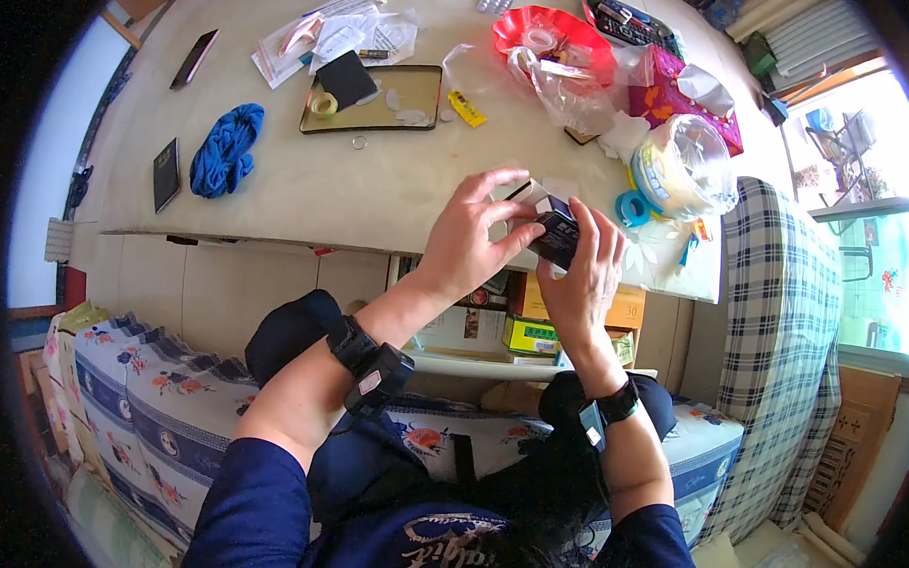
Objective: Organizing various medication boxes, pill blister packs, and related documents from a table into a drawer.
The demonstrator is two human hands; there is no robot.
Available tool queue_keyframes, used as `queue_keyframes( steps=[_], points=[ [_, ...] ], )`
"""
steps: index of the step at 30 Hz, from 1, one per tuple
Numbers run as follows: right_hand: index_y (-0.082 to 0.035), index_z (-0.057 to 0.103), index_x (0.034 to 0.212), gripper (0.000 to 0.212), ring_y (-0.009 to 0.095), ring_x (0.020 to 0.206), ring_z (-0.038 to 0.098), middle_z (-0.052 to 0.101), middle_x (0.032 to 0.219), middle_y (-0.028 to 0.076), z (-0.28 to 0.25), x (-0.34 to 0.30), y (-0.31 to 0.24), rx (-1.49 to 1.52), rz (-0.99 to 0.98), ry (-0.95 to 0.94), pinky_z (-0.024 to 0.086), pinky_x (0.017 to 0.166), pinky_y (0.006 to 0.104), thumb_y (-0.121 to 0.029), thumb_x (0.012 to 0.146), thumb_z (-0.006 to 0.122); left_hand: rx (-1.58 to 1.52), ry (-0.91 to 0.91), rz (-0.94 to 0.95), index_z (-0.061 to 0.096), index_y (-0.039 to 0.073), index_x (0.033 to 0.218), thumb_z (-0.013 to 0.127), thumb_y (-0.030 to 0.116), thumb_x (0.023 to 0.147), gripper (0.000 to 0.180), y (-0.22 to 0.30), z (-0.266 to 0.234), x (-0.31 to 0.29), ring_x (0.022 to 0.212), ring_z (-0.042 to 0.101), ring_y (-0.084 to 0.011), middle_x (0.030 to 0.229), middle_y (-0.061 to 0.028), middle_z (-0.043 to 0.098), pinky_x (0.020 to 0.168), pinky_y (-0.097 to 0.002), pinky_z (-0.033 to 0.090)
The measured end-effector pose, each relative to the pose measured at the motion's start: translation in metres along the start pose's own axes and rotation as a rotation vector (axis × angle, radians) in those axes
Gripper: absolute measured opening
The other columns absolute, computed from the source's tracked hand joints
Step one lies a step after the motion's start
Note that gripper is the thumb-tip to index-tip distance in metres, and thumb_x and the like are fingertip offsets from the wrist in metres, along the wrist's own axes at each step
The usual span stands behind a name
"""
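Presently, the left hand (473,228) and the right hand (590,261) are both grasping a small dark box (557,238) by the near edge of the desk (327,204). Should either grip be loosening, the box could be tumbling into the open drawer (477,368) below; over-hard squeezing could be denting its sides.

Dark box (557,245) partly hidden by right hand (588,274); shirt (360,549) cut off below

on the worktop (307,194), the tray (419,90) lies beyond and left of the left hand (476,237), the jar (679,164) beyond and right of the right hand (587,274); the box (558,244) is between them.
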State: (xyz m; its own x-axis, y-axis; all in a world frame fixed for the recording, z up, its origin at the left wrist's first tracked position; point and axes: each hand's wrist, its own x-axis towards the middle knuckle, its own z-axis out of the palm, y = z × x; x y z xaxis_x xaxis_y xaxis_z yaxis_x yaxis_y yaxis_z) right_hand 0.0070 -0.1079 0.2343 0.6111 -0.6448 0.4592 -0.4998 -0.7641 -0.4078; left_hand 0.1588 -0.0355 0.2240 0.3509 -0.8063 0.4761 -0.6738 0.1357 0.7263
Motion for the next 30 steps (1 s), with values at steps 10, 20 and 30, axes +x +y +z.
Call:
queue_keyframes(
  steps=[10,20,30],
  points=[
    [-0.009,0.042,0.129,0.077,0.035,0.109,0.045,0.048,0.116,0.015,0.003,0.0,0.003,0.096,0.058,-0.03,0.04,0.097,0.0433,0.003,0.058,0.07,-0.784,0.047,-0.413,0.064,-0.001,0.09,0.059,0.01,0.091,0.013,-0.011,-0.004,0.005,0.1,0.056,-0.0117,0.109,-0.0061,0.061,0.09,-0.0273,0.044],
    [-0.009,0.043,0.129,0.075,0.035,0.11,0.044,0.048,0.117,0.015,0.002,0.003,0.005,0.135,0.089,-0.009,0.039,0.097,0.0429,0.0,0.059,0.07,-0.418,0.227,-0.358,0.052,0.004,0.087,0.048,0.018,0.099,0.019,-0.008,-0.011,0.009,0.066,0.041,-0.0063,0.072,0.0033,0.047,0.06,-0.0222,0.037],
    [-0.01,0.042,0.13,0.077,0.036,0.11,0.044,0.048,0.117,0.015,0.001,0.001,0.008,0.081,0.109,-0.06,0.039,0.097,0.0434,0.0,0.058,0.071,-0.6,0.122,-0.295,0.054,0.003,0.098,0.071,0.01,0.083,0.024,-0.001,-0.009,0.012,0.075,0.056,-0.0074,0.088,-0.0002,0.06,0.07,-0.0233,0.047]
  ],
)
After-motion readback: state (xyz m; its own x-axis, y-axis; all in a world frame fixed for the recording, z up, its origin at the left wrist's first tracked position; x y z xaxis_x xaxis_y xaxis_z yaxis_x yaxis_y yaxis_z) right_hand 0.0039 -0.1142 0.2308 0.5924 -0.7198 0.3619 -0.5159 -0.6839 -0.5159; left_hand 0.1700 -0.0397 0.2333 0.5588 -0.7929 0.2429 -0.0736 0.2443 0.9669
